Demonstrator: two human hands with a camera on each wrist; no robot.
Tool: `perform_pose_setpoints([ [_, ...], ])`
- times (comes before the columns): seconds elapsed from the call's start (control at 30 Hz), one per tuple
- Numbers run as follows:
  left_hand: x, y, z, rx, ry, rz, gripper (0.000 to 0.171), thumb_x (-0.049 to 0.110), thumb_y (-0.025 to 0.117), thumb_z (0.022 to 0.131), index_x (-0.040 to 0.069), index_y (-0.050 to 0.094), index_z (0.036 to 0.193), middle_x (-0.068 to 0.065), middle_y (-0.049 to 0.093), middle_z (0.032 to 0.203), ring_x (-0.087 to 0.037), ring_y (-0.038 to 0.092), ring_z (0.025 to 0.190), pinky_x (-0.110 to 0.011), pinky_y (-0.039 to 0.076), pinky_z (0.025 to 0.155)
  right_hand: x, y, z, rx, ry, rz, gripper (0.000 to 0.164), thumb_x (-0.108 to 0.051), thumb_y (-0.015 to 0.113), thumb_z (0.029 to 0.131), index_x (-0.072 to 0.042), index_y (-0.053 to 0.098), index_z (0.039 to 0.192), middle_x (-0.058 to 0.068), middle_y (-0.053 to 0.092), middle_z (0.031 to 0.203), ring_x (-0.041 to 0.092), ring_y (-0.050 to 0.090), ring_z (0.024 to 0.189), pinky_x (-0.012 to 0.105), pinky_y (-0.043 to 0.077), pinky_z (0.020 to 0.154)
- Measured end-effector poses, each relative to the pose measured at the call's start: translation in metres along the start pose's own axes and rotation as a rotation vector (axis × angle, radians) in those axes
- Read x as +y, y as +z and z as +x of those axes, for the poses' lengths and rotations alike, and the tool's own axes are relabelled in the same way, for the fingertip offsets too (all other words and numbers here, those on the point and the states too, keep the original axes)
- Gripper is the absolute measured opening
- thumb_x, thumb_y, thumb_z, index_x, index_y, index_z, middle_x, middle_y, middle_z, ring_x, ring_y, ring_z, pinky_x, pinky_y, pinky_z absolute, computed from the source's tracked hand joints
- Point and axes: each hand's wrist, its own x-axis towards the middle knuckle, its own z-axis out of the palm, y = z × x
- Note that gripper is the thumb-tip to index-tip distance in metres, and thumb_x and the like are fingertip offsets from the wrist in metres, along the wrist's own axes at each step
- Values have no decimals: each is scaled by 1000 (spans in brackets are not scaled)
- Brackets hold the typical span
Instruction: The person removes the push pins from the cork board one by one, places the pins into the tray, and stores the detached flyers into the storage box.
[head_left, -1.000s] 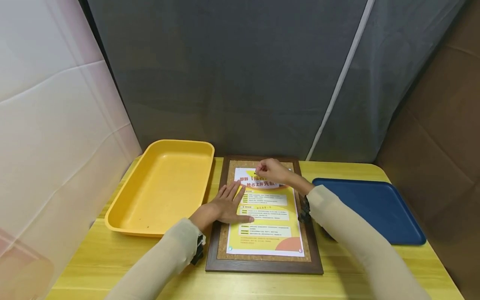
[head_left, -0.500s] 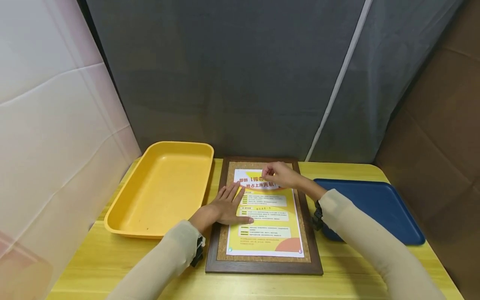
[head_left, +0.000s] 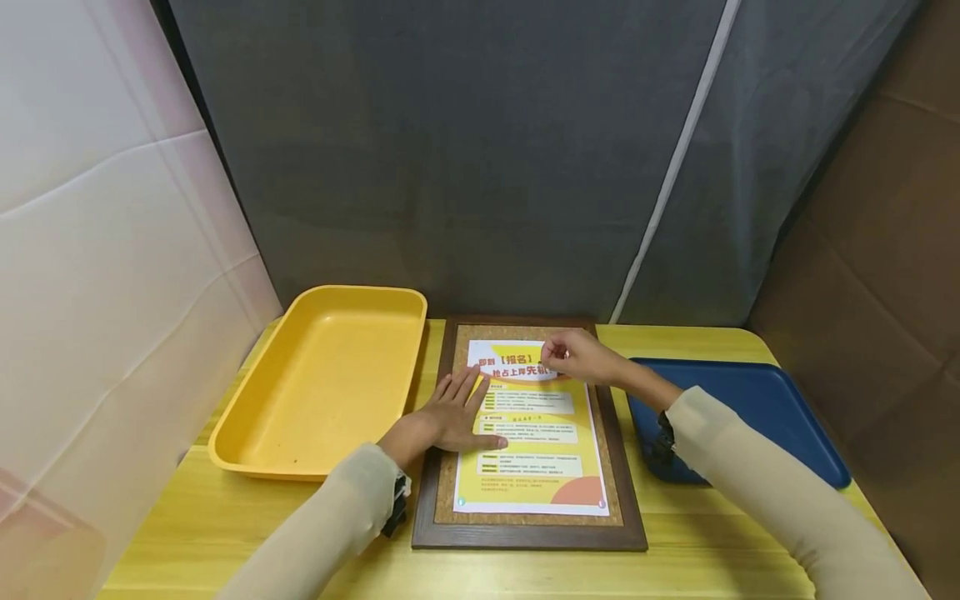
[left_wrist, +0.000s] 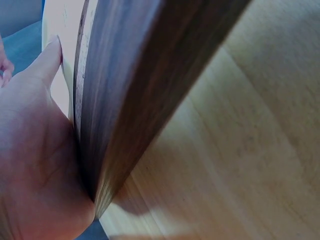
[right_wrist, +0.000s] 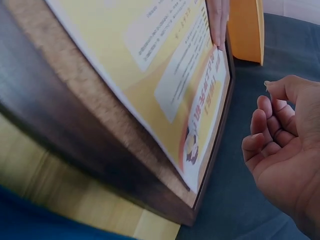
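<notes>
A yellow and white printed poster [head_left: 528,492] lies on a cork board [head_left: 613,492] with a dark wooden frame [head_left: 528,537]. My left hand [head_left: 453,412] rests flat on the poster's left side, fingers spread, its palm over the frame's edge; the left wrist view shows the thumb lying on the paper. Above the poster's upper right part, my right hand [head_left: 577,357] is held with thumb and index finger together and the other fingers curled. A tiny dark, pin-like thing seems to show at its fingertips, too small to make out clearly.
A deep yellow tray [head_left: 315,383] stands left of the board, and a blue tray [head_left: 750,417] lies to its right, partly behind the right forearm. A dark grey curtain [head_left: 435,167] hangs behind the wooden table [head_left: 225,533].
My right hand has drifted right over the poster's title, still in its pinching pose, and uncovered more of the lettering. The left hand, poster and board have stayed put.
</notes>
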Motion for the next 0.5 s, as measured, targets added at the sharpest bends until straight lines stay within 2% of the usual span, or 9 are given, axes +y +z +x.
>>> perform_pose_setpoints([
  [0.2, 0, 0, 0, 2, 11, -4, 122, 91, 44, 90, 17, -13, 169, -8, -23, 175, -29, -20, 162, -53, -10, 130, 7, -3, -18, 16, 17, -12, 7, -5, 68, 102, 0, 72, 99, 3, 68, 88, 13, 57, 77, 26, 48, 70],
  [0.5, -2, -3, 0, 9, 23, 1, 121, 89, 44, 91, 15, -12, 170, -10, -21, 176, -30, -20, 162, -54, -10, 130, 21, -4, -41, 8, 49, 17, 8, -2, 67, 102, 5, 70, 102, 13, 69, 89, 13, 54, 72, 25, 47, 67],
])
